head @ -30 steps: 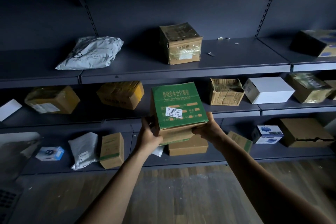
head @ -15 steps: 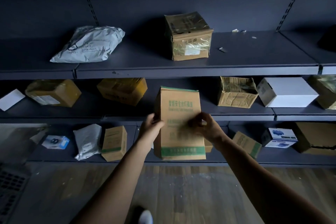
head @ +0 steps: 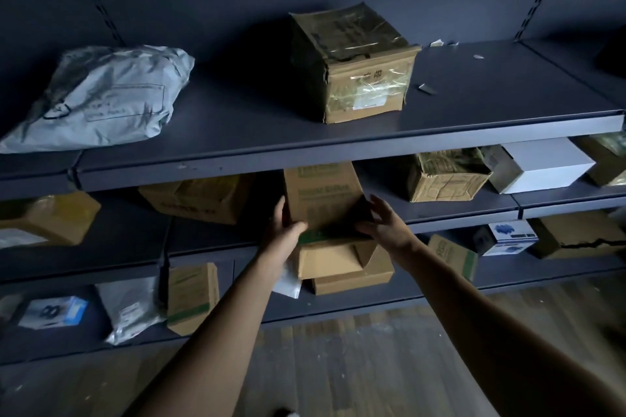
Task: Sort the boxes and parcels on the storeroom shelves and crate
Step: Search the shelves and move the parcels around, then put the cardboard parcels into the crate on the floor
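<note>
A tall brown carton with a green band (head: 321, 200) stands upright at the front of the middle shelf (head: 457, 211). Its top is hidden behind the edge of the upper shelf (head: 271, 152). My left hand (head: 283, 234) holds its lower left corner, thumb across the front by the green band and fingers up the left side. My right hand (head: 382, 225) touches its right side with spread, fairly straight fingers.
The upper shelf carries a grey mailer bag (head: 101, 95) and a taped carton (head: 355, 68). Beside the tall carton sit a brown box (head: 200, 196), a crumpled box (head: 443, 176) and a white box (head: 538, 166). The bottom shelf holds several small boxes and a bag (head: 130, 311). Wooden floor (head: 338, 366) lies below.
The carton was turned upright, then moved forward and up onto the middle shelf. My right hand's fingers have spread out on its side. The view came closer to the shelves.
</note>
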Demonstrator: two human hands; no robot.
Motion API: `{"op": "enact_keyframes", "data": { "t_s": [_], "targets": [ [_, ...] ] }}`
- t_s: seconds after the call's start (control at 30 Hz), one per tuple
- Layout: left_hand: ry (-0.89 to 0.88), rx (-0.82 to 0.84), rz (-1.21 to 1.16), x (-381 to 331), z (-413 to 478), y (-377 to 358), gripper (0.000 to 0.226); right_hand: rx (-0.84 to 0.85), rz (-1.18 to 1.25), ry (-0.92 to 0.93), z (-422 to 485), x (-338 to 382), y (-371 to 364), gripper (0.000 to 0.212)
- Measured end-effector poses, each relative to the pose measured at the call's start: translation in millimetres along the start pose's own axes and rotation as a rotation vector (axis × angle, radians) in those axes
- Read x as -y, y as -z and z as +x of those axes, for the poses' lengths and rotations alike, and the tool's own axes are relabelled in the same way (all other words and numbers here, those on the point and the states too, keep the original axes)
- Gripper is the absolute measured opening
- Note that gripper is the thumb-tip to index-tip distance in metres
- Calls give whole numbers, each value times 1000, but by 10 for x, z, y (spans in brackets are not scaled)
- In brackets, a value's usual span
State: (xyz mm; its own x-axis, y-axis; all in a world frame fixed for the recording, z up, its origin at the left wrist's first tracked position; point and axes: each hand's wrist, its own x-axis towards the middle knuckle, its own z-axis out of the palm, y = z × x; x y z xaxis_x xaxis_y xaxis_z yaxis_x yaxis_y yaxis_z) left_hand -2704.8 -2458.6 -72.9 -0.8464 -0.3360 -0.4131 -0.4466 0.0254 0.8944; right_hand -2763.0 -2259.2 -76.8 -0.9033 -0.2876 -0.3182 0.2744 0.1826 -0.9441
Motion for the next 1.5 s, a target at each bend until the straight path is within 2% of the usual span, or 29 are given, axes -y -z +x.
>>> {"op": "enact_keyframes", "data": {
  "t_s": [0.07,0.13,0.23,0.33,0.4,0.47,0.5,0.57,0.67,0.77,1.0,1.13,1.23,1.33,1.5],
  "targets": [
    [39,1,-16,38,90,28,61,-34,-28,-3,79,-66,-11,73],
    [83,-2,0,104,144,52,48,-81,-176,0,111,-76,-30,71],
    [135,-12,-8,152,142,54,16,-287,-427,-91,111,-86,-67,63],
    [146,-15,-100,135,154,-16,22,-401,-435,-163,180,-128,-78,58],
    [132,-63,-157,54,191,-69,20,-433,-457,-93,243,-119,-49,56],
    [133,-67,-230,-20,281,-134,10,-459,-444,-22,294,-106,9,49],
    [128,-43,-265,-66,311,-171,8,-454,-424,18,311,-82,36,41],
    [101,21,-226,-141,365,-245,28,-389,-388,62,356,-79,58,22],
    [71,38,-28,-200,388,-313,48,-259,-398,60,422,-123,7,37],
    [106,9,-37,-133,380,-296,47,-133,-361,87,428,-119,-140,47],
    [122,-70,-77,18,303,54,45,-29,-271,119,448,-20,-683,36],
    [102,-98,-76,65,368,439,39,62,-365,158,517,62,-1108,35],
    [70,-169,-73,161,493,818,17,25,-334,139,591,53,-1511,35],
    [33,-271,-77,257,690,1236,19,25,-312,109,676,25,-1920,39],
    [10,-433,3,380,1079,1951,39,-20,-297,80,868,86,-2477,57]
  ]
}}
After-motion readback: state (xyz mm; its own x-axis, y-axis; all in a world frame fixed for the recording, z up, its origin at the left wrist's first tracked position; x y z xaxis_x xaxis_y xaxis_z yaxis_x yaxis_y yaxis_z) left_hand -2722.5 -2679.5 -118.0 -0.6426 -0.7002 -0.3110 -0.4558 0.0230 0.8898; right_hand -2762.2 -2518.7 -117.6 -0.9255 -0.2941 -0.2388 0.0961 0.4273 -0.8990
